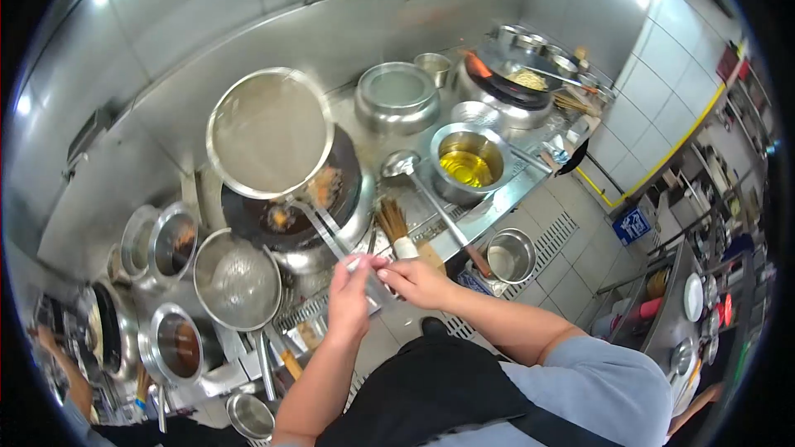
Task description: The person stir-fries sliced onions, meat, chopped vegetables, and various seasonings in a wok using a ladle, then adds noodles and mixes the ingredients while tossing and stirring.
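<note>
My left hand [351,291] is closed around the metal handle of a large round fine-mesh strainer [269,132]. My right hand [418,281] meets it there, its fingers pinched at the handle end; the exact grip of both is partly hidden. The strainer is tilted up above a dark wok [248,213], where browned food [325,186] shows below the rim. Close to my right hand stands a bamboo wok brush [392,219] with a white-wrapped handle. A ladle [439,209] with a wooden grip lies to its right.
A pot of yellow oil [468,167] stands at the right, before a lidded pot [397,98]. Another wok [530,83] holds pale noodles. At left are a second strainer [238,280] and a pot of brown liquid [178,346]. Another person's arm [66,372] is at far left.
</note>
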`<state>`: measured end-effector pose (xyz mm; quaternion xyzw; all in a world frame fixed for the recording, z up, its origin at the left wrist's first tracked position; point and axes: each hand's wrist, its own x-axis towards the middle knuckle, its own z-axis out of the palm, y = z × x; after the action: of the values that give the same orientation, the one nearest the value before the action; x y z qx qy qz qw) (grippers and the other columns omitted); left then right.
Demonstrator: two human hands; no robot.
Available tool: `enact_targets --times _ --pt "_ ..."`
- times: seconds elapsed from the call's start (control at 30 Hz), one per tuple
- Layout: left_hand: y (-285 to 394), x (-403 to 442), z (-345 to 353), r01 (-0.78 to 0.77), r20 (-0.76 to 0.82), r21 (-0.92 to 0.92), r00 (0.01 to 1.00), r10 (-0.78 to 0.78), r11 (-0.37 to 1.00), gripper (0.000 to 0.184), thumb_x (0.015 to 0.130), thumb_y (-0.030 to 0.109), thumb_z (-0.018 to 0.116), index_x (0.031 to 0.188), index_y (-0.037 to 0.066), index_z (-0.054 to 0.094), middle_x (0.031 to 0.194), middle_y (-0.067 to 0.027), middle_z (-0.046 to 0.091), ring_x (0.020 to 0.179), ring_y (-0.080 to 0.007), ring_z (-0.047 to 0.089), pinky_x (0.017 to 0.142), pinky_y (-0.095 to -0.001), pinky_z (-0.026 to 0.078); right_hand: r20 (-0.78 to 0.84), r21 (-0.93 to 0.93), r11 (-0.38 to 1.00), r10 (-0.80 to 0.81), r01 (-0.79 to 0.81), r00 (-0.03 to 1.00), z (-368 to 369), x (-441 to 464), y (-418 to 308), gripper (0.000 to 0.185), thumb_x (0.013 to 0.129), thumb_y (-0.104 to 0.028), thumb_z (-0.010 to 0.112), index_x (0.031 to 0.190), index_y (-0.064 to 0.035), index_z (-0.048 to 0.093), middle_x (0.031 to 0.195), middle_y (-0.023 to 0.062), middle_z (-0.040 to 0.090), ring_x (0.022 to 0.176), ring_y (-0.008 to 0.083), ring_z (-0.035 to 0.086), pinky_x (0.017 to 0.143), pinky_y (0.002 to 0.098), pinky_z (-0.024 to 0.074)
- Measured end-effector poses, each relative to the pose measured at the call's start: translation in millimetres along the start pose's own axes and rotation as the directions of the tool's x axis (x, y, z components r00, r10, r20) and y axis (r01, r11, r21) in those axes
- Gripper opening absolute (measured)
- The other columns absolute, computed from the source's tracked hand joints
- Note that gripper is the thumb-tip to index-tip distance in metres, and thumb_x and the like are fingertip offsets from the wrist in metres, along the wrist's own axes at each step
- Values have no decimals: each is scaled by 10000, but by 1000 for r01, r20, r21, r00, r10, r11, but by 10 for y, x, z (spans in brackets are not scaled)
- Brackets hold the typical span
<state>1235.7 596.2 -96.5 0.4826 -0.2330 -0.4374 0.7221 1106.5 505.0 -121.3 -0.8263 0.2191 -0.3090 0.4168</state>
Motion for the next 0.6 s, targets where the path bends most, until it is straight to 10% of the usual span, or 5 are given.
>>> enact_targets --times 0.03,0.13,0.23,0.4,0.6 --pt "24 -15 -56 38 -67 -42 997 -41 998 172 971 177 542 1088 51 534 801 -33 561 660 -137 516 545 -285 433 159 -179 982 96 -67 983 -188 -85 162 251 950 -222 533 1081 -20 604 934 160 649 853 356 630 808 414 507" --pt "215 -72 -280 12 -218 -79 975 -28 997 169 975 185 537 1042 30 527 661 6 436 508 -108 425 458 -278 371 -263 -437 840 222 -321 939 -682 -399 693 351 890 -236 581 1171 -26 561 1030 216 595 894 406 602 831 435 500" --pt "281 -96 -649 -44 -271 82 961 65 996 151 994 174 486 1049 41 529 628 3 422 474 -95 386 423 -252 334 -198 -734 548 391 -400 899 -908 -895 1454 553 826 -156 589 1344 -47 428 1126 251 500 955 389 596 823 476 500" --pt "484 -308 -829 -68 -404 168 905 131 983 171 999 202 498 1040 39 524 610 3 404 457 -88 383 406 -249 318 -159 -491 535 721 -687 675 -915 -916 2064 470 840 -189 564 1278 -43 474 1067 298 605 887 436 653 799 531 503" --pt "525 -436 -1245 -64 -584 352 765 273 934 199 1002 237 505 1060 47 522 639 16 398 482 -70 362 393 -227 297 -213 -288 765 535 -576 818 -1301 -685 1587 242 800 -208 597 907 8 568 792 259 627 782 418 627 711 490 493"
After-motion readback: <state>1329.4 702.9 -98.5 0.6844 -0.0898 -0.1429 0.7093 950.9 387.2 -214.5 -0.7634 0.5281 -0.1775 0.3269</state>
